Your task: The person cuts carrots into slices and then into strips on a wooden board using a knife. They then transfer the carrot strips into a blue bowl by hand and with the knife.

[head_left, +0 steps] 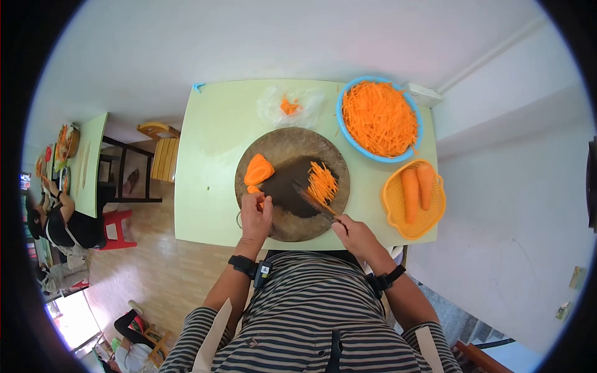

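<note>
A round wooden chopping board [286, 231] lies at the table's front. On its right half is a small heap of carrot shreds [322, 182]. My right hand [359, 239] is closed around the handle of a kitchen knife [309, 198], whose dark blade points up and left beside the shreds. My left hand [255, 217] is on the board's left edge, fingers bent together at a small carrot piece [253, 188] that they partly hide. Just beyond it, a larger cut carrot chunk [259, 168] rests on the board.
A blue basin [344, 133] heaped with shredded carrot stands at the back right. Nearer, a yellow basket [398, 229] holds two peeled carrots [410, 196]. A plastic bag [305, 99] with carrot scraps lies behind the board. Away left, a person [71, 224] sits at another table.
</note>
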Motion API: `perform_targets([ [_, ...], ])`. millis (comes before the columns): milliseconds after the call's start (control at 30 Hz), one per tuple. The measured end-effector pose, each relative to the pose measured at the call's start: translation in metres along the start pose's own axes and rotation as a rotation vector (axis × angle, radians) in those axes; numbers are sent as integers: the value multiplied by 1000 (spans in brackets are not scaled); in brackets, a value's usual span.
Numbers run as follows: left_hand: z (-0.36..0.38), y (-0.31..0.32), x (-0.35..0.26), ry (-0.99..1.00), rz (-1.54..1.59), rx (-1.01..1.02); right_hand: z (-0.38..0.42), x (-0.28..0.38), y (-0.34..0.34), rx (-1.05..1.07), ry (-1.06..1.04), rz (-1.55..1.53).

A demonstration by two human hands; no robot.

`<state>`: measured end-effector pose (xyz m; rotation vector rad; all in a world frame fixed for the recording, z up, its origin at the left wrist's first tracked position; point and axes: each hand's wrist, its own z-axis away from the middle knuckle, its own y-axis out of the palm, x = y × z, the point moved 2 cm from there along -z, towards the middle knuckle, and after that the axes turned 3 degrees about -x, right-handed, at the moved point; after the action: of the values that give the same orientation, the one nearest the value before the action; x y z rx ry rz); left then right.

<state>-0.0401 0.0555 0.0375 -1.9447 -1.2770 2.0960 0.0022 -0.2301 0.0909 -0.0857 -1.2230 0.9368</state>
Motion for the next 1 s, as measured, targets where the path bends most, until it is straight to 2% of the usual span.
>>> perform_targets([
  [33,-1,-2,-12,62,16,14,1,1,0,-28,-104,92],
  [100,-4,0,-25,132,33,30,4,2,-2,-63,-165,178],
  [167,-4,2,-36,401,24,50,8,3,-2,-94,-221,261],
  [200,-5,1,-45,407,24,53,9,3,-2,-123,-234,325],
  [267,0,2,-69,691,-92,212,11,3,-3,-161,-241,388],
  [300,2,2,-77,699,-89,218,12,3,-4,-164,-259,431],
  [367,9,8,-92,780,-110,390,14,4,-7,-178,-270,475],
  [533,2,24,-103,813,-112,382,18,7,-17,-239,-371,535],
  [600,1,26,-109,853,-128,507,20,8,-21,-259,-381,538],
  [700,5,30,-116,920,-149,586,19,8,-24,-269,-410,541],
  [1000,8,33,-116,916,-244,570,9,9,-27,-257,-454,552],
])
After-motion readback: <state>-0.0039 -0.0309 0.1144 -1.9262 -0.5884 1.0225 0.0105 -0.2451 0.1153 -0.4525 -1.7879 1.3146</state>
